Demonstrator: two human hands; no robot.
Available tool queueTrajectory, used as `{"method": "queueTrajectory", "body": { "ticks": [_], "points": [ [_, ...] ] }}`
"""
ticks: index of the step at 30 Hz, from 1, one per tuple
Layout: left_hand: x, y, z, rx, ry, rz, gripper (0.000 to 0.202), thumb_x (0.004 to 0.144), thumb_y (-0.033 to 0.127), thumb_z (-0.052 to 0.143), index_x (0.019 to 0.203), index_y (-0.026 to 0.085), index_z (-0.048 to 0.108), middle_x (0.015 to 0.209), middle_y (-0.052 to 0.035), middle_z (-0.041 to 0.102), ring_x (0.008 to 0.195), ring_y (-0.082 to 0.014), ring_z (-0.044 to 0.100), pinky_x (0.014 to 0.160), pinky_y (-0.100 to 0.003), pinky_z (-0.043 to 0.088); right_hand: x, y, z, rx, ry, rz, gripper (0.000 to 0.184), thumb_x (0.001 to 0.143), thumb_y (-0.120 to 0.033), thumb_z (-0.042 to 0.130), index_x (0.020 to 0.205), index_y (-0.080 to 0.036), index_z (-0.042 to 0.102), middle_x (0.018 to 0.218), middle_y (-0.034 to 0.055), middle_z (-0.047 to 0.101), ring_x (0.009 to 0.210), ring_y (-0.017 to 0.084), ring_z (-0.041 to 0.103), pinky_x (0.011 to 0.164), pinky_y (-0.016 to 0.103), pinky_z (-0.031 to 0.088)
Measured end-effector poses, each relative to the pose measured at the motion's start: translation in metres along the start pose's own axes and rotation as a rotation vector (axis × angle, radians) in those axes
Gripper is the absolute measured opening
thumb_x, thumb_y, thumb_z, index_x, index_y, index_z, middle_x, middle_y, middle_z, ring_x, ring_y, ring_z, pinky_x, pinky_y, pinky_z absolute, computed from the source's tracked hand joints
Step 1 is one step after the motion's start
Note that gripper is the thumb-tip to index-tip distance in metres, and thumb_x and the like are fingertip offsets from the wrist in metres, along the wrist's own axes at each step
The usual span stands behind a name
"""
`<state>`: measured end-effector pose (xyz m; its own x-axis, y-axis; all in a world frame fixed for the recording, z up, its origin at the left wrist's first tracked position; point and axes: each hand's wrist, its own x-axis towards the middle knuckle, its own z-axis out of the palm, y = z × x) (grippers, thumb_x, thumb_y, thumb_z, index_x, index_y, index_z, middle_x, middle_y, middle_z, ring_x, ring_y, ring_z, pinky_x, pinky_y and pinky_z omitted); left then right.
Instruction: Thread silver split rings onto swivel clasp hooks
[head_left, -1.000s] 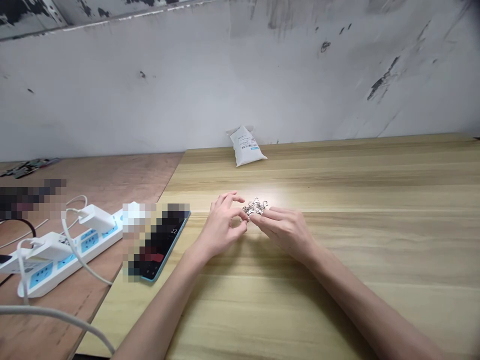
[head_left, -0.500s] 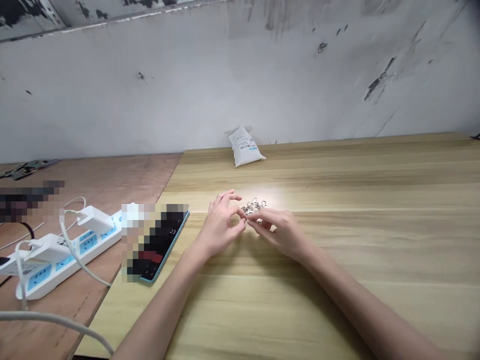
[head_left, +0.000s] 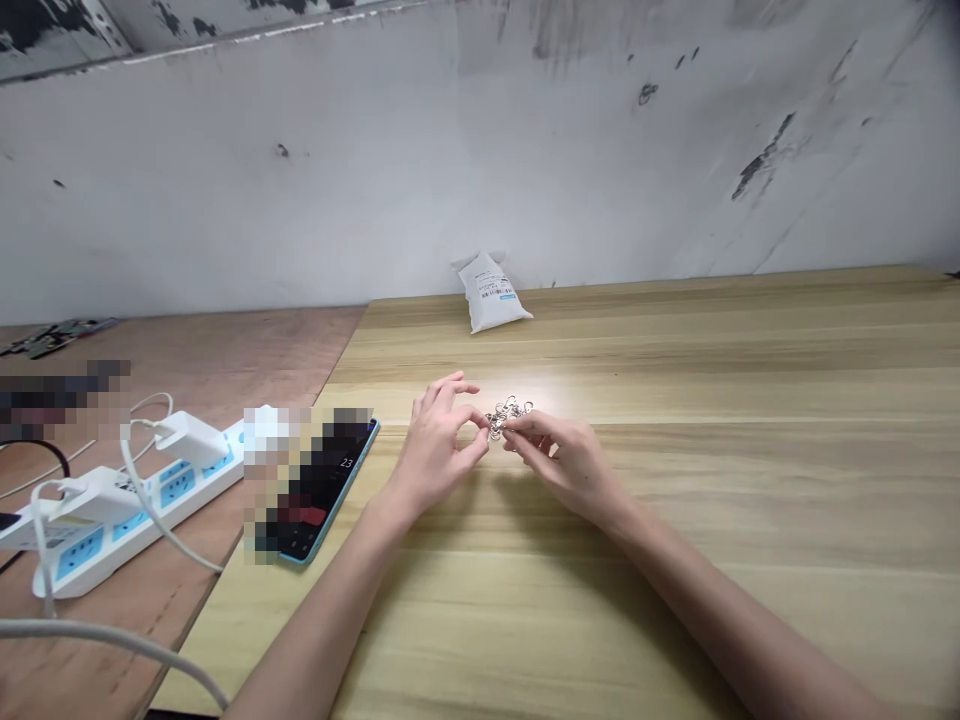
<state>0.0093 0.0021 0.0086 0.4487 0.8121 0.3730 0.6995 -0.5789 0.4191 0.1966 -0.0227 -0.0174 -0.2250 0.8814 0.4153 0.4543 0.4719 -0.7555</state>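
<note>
A small pile of silvery metal rings and hook-like pieces (head_left: 512,405) lies on the wooden tabletop just beyond my fingertips. My left hand (head_left: 442,440) pinches with thumb and index finger at the pile's left side, the other fingers raised and apart. Its fingertips close on a small silvery metal ring (head_left: 495,432), whose exact kind is too small to tell. From the right, my right hand (head_left: 559,450) pinches at the near side of the same pile. Whatever sits between its thumb and index finger is too small to make out. A short gap separates the two pinches.
Behind the pile, a white labelled packet (head_left: 495,295) rests near the wall. A phone (head_left: 330,500) lies left of my left forearm. Farther left are a white power strip (head_left: 180,490) with plugged-in chargers and a thick grey cable (head_left: 112,638).
My fingertips, which were nearly touching, have moved slightly apart. The right pinch has shifted a little to the right, showing more metal between the hands.
</note>
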Motion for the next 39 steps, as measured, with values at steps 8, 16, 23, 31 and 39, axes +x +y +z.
{"method": "queueTrajectory", "body": {
  "ticks": [8, 16, 23, 31, 39],
  "points": [
    [0.001, -0.009, -0.01, 0.145, -0.035, -0.013, 0.009, 0.082, 0.019, 0.059, 0.077, 0.021, 0.066, 0.125, -0.0074, 0.058, 0.134, -0.0291, 0.04, 0.109, -0.052, 0.032, 0.001, 0.004, -0.004, -0.13, -0.084, -0.038, 0.02, 0.091, -0.027, 0.053, 0.093, -0.021, 0.072, 0.066, 0.0014, 0.069, 0.051, 0.012, 0.055, 0.053, 0.025, 0.038],
    [-0.002, -0.018, -0.013, 0.355, -0.172, 0.063, 0.007, 0.073, 0.02, 0.061, 0.066, 0.02, 0.062, 0.125, -0.007, 0.061, 0.132, -0.0288, 0.043, 0.118, -0.055, 0.016, 0.001, 0.004, -0.008, -0.268, -0.298, -0.098, 0.019, 0.082, -0.016, 0.056, 0.088, -0.02, 0.073, 0.063, 0.0, 0.067, 0.054, 0.011, 0.056, 0.056, 0.022, 0.034],
    [-0.001, -0.016, -0.014, 0.357, -0.131, 0.105, 0.016, 0.081, 0.027, 0.06, 0.068, 0.02, 0.064, 0.124, -0.0072, 0.063, 0.129, -0.0283, 0.046, 0.117, -0.056, 0.019, 0.0, 0.006, -0.006, -0.301, -0.248, -0.128, 0.024, 0.085, -0.022, 0.055, 0.064, -0.017, 0.066, 0.055, 0.0003, 0.061, 0.051, 0.01, 0.049, 0.053, 0.023, 0.029],
    [0.001, -0.012, 0.005, 0.359, -0.067, 0.247, 0.015, 0.085, 0.018, 0.058, 0.078, 0.022, 0.07, 0.121, -0.0068, 0.065, 0.124, -0.0275, 0.05, 0.113, -0.056, 0.029, 0.002, 0.01, -0.004, -0.341, -0.168, -0.119, 0.036, 0.09, -0.027, 0.05, 0.056, -0.017, 0.055, 0.052, -0.0002, 0.056, 0.049, 0.009, 0.044, 0.052, 0.024, 0.024],
    [0.002, -0.019, 0.01, 0.35, -0.054, 0.234, 0.014, 0.085, 0.013, 0.056, 0.077, 0.018, 0.065, 0.121, -0.009, 0.065, 0.124, -0.0273, 0.051, 0.112, -0.052, 0.03, 0.003, 0.01, -0.004, -0.354, -0.11, -0.127, 0.041, 0.092, -0.028, 0.049, 0.053, -0.017, 0.051, 0.049, -0.0024, 0.048, 0.047, 0.009, 0.036, 0.051, 0.025, 0.023]
  ]
}}
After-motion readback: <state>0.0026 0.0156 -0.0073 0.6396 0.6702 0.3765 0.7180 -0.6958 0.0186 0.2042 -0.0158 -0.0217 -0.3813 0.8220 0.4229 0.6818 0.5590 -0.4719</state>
